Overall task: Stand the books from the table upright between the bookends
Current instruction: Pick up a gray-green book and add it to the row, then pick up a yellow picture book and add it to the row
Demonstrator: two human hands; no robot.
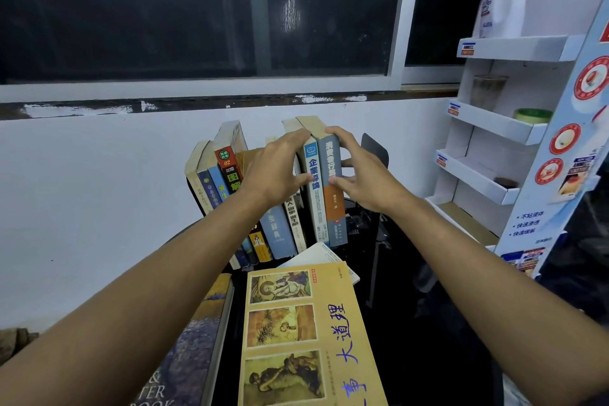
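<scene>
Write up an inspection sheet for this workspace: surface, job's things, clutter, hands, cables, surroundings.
Surface: dark table, partly covered by books.
Job's things: row of books standing but leaning; blue-spined book and grey-and-orange book upright at the row's right end; dark bookend apart to their right; yellow book and lavender-cover book lying flat in front, white book partly under the yellow one.
Clutter: nothing seen.
Hands: left hand grips the blue-spined book; right hand grips the grey-and-orange book.
Cables: nothing seen.
Surroundings: white wall, dark window, display shelf holding a jug, cup and tape roll.
</scene>
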